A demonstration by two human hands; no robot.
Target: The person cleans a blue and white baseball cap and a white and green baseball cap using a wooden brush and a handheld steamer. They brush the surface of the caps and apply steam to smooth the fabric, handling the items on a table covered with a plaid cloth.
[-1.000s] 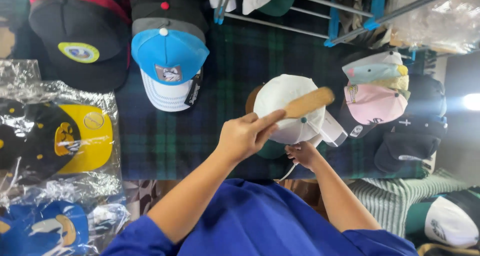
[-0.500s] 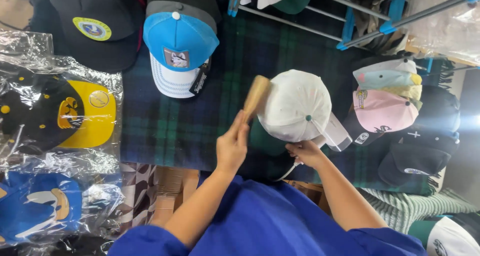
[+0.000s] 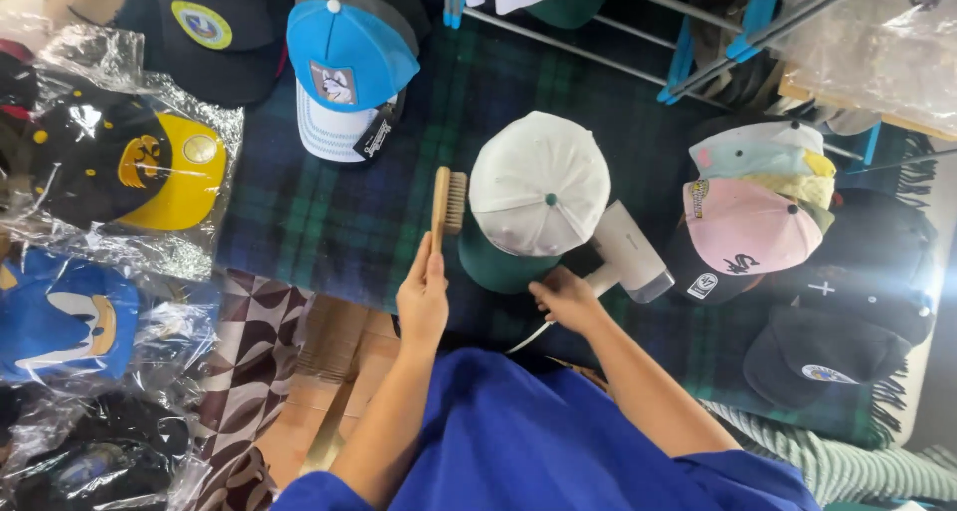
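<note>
Hands, nearest me: left hand [image 3: 424, 297] wraps the wooden brush [image 3: 446, 204] handle, bristles beside the cap | right hand [image 3: 566, 300] closed on the white hair dryer [image 3: 626, 254] grip | white cap [image 3: 539, 182] on plaid blanket [image 3: 329, 217], between both | soft, light; I'd steady it by the green brim [image 3: 498, 269].

Left hand [image 3: 423, 297] fingers curled shut, raised; right hand [image 3: 564, 300] closed, lower.

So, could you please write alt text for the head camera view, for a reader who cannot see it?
A person in blue sleeves holds a wooden bristle brush in the left hand beside a white cap with a green brim, while the right hand grips a white handheld appliance. Other caps lie around on dark tartan cloth.
</note>
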